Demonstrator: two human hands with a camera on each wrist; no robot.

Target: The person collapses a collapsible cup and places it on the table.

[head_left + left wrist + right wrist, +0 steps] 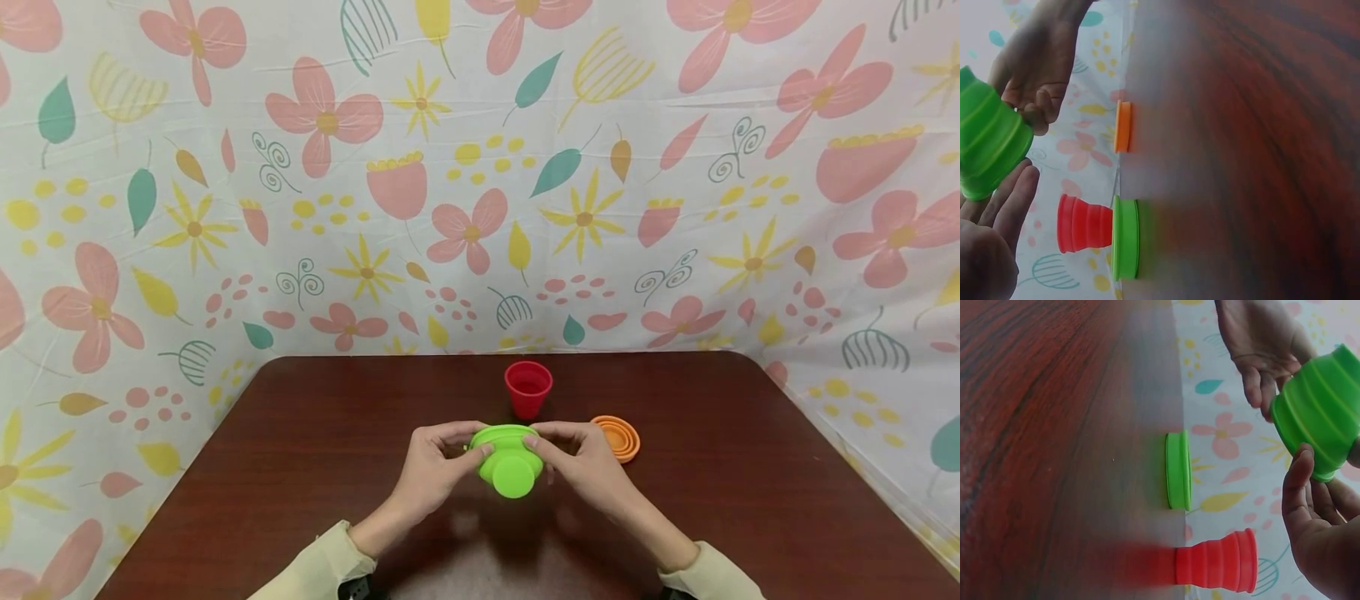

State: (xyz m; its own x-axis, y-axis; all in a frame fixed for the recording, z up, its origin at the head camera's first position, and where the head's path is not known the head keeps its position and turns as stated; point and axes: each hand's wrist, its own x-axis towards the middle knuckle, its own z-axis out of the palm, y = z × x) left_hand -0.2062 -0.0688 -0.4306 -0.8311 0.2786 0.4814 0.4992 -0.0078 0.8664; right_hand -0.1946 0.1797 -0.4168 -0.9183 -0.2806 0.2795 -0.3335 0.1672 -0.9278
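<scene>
A green collapsible cup (512, 467) is held up over the table, tilted with its round base towards me. My left hand (438, 467) pinches its rim on the left, the thumb on the near side. Opposite, my right hand (581, 462) grips the rim the same way. Ringed folds show along the cup's wall in the left wrist view. A red collapsible cup (528, 390) stands extended behind the hands. On the tabletop lies a flat green ring-shaped piece (1179, 470), seen in both wrist views and hidden in the head view.
To the right, just past my right hand, an orange collapsible cup (619, 439) lies folded flat. Everything rests on a dark brown wooden table (337, 433). A white cloth with printed flowers (450, 167) hangs behind the table's far edge.
</scene>
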